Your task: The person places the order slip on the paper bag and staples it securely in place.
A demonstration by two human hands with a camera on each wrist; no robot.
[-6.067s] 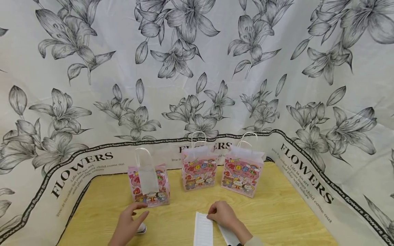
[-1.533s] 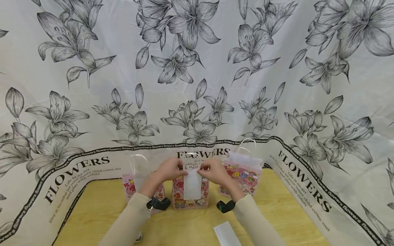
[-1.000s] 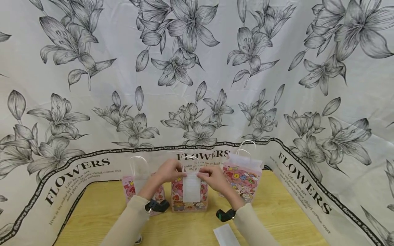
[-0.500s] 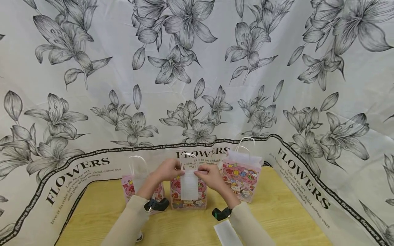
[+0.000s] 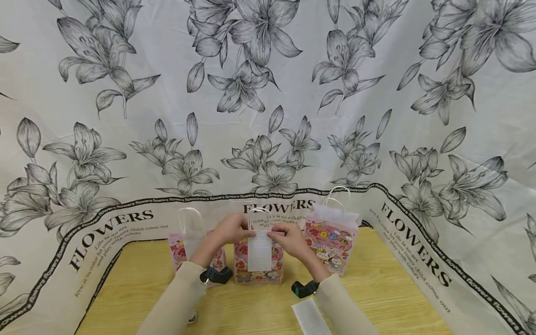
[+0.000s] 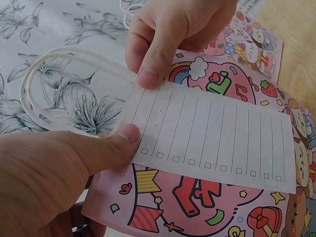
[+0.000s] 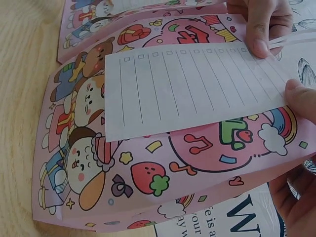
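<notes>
A pink cartoon-printed paper gift bag [image 5: 276, 277] stands in the middle of the table, its white handles up. Against its front hangs a white lined checklist sheet [image 5: 259, 253], with a row of small boxes along one side in both wrist views. My left hand [image 5: 231, 229] pinches the sheet's top left corner against the bag's rim, thumb [image 6: 129, 136] in front and fingers behind. At the top right corner my right hand [image 5: 289, 237] pinches it the same way, its thumb [image 7: 298, 98] on the paper. The sheet's lower end lies free over the printed front.
Another pink bag [image 5: 177, 251], with a white sheet on its front, stands at left, partly behind my left arm. A third bag [image 5: 331, 242] is at right. A white paper strip [image 5: 310, 316] lies by my right sleeve. My left sleeve partly hides a small white-and-dark object [image 5: 192, 318].
Earlier my right hand was at a paper strip on the table and my left near the small white object. Both hands then moved to the middle bag with the checklist sheet; lately they barely move.
</notes>
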